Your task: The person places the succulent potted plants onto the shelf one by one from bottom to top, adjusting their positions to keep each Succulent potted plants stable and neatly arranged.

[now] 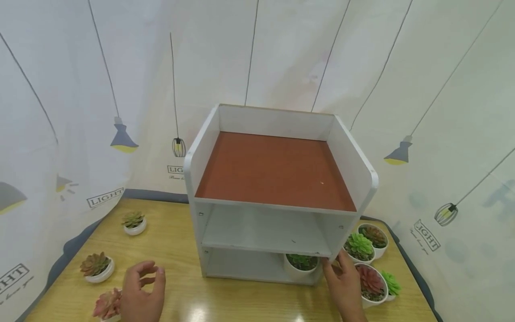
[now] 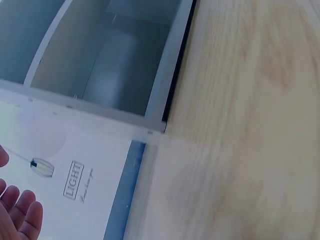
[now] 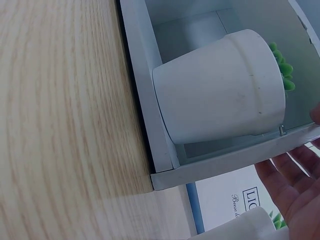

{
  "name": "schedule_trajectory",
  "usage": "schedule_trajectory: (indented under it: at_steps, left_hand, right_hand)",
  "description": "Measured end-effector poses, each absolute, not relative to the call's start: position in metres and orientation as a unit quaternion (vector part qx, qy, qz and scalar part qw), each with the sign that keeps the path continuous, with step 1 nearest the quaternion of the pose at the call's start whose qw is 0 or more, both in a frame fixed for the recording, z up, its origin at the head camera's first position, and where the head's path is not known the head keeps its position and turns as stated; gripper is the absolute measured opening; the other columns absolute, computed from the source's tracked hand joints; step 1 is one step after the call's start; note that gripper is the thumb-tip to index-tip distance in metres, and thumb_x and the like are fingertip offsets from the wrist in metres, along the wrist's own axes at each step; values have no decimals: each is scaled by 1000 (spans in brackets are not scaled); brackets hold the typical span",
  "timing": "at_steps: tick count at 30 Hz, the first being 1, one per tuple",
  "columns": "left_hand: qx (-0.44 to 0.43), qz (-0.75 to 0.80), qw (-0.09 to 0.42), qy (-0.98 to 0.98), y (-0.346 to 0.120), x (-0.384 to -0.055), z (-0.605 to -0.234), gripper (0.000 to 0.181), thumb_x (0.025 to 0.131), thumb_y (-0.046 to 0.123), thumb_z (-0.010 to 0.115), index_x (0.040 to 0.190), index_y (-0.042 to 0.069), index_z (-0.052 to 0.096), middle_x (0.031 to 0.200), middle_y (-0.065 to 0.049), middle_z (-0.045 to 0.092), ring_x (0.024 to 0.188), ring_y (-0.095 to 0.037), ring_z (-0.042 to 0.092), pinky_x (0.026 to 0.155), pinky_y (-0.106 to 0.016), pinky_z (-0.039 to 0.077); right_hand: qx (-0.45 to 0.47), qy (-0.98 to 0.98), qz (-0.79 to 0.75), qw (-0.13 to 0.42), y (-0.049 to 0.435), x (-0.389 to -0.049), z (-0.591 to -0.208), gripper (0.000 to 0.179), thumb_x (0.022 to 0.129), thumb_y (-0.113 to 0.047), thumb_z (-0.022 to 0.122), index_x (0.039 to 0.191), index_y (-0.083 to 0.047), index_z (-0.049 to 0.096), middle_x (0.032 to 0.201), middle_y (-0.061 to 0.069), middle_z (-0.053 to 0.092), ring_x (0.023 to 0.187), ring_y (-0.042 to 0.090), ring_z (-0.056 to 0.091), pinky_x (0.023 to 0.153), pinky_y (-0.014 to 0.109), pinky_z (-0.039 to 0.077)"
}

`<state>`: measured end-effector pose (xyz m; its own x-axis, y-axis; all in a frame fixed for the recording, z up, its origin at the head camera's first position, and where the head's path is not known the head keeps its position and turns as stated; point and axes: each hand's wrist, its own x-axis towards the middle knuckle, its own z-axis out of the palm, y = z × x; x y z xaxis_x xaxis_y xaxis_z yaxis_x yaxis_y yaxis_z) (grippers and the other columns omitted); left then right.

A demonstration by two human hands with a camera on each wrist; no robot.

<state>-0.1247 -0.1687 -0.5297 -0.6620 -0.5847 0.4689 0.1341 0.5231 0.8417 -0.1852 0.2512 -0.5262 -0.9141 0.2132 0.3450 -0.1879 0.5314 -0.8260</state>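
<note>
A white shelf unit (image 1: 257, 205) with a reddish-brown top panel stands on the table. On its bottom level, at the right end, sits a white pot (image 3: 220, 90) holding a green succulent (image 1: 302, 260). My right hand (image 1: 345, 285) is at the front edge of the right side panel (image 3: 240, 159), thumb on the inner side and fingers on the outer side, gripping it. My left hand (image 1: 142, 293) hovers left of the unit, fingers loosely curved, holding nothing. Beside it is a pink succulent (image 1: 107, 304), partly hidden by that hand.
At the left are two small succulents in low white bowls, one brownish (image 1: 96, 267) and one pale green (image 1: 134, 222). Several potted succulents cluster right of the unit, including a dark red one (image 1: 370, 281) and a bright green one (image 1: 359, 245). A lamp-printed curtain (image 1: 281, 53) hangs behind.
</note>
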Motion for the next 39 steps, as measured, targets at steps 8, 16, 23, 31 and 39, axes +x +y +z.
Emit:
schedule_trajectory:
  at_steps: [8,16,23,31,39]
  left_hand:
    - [213,-457,328,-799,-186,-117,-527,34,97,9,68,127,-4,58,111,-15,63,84,17,46,68,1,43]
    - [298,-464,241,-798,-197,-104,-523,46,103,25,61,139,-1,49,127,-18,55,99,-24,59,83,-38,51]
    - [249,-442,383,-772,-189,-95,-528,32,94,6,68,122,-6,58,104,11,51,82,16,45,61,-4,38]
    - [267,-443,416,-748,-194,-88,-531,32,91,2,69,121,-8,59,97,23,45,66,12,45,54,-3,40]
    - [328,-427,361,-761,-208,-80,-529,41,93,12,68,130,1,54,90,-17,57,74,-1,45,76,-15,32]
  right_hand:
    - [-31,-856,477,198,252,-182,-525,38,101,-8,66,138,-16,64,137,6,65,113,-18,50,86,10,56]
    - [-52,-867,464,175,253,-178,-524,39,101,-7,65,139,-16,63,139,6,64,112,-22,47,88,10,55]
    - [-55,-874,454,166,253,-174,-523,39,101,-9,65,139,-16,62,140,7,64,111,-24,45,88,11,56]
    - [-67,-872,460,155,255,-172,-525,41,102,-10,64,142,-15,60,144,9,62,120,-2,56,91,20,60]
    - [-65,-868,469,153,253,-174,-524,42,102,-8,63,143,-12,59,146,14,60,130,29,59,95,38,63]
